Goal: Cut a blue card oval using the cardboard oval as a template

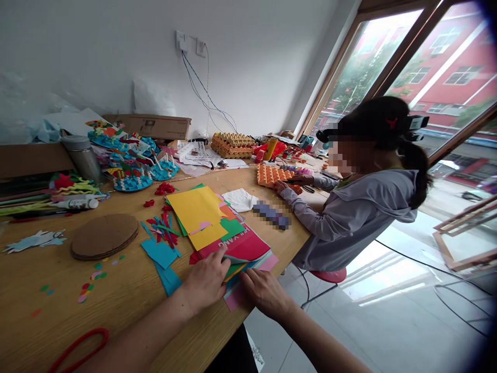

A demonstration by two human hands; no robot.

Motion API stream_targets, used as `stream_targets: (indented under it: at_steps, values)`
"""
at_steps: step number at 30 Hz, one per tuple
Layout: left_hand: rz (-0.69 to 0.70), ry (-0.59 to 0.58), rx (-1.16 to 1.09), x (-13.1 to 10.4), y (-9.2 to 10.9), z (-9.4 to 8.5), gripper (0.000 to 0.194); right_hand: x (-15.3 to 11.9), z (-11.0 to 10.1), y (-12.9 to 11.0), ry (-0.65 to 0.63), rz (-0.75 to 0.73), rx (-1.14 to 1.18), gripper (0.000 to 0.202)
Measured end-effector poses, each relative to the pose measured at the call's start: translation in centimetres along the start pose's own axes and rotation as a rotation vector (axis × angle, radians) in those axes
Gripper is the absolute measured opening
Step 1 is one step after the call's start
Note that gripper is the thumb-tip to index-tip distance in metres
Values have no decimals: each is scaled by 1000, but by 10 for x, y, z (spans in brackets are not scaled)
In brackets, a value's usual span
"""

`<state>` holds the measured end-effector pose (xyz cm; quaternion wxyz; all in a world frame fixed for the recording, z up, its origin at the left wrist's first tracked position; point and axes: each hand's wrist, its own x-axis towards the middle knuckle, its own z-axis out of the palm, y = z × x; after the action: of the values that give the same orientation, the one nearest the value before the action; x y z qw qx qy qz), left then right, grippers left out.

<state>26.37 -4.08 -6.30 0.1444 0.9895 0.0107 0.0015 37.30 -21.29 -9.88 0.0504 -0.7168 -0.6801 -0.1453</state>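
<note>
Left hand [207,274]: on your red sheet [250,242]
Right hand [267,292]: by its edge
Grip: can't tell, either one
Strips [165,229]: cut
Disc [104,233]: bare, probably undone

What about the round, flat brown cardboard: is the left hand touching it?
No, the left hand is on the red, white-lettered paper sheet, apart from that cardboard.

Free: table [124,290] is opening between cardboard disc [104,235] and red loop [105,338] | Right: paper pile [193,207] and co-worker's arm [310,217] are obstructing
</note>
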Motion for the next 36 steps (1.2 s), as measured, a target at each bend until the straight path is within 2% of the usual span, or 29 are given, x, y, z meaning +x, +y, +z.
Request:
stream_targets:
  at_steps: [10,16,21,29,34,36]
  values:
    - [-22,10,11,1,2,5,32,-3,5,2,-75,35,-19,18]
    - [-38,42,0,0,0,5,29,-4,3,0,-182,160,78,8]
    - [-59,94,-92,1,-7,-5,16,-2,-7,-1,-275,263,139,32]
    - [-48,116,-143,1,-15,-2,20,0,-12,-3,-347,347,94,47]
    - [43,96,-232,-7,-20,5,59,5,-14,-1,-308,367,120,50]
    - [119,181,-265,-10,-26,10,70,8,-16,0,-282,378,133,42]
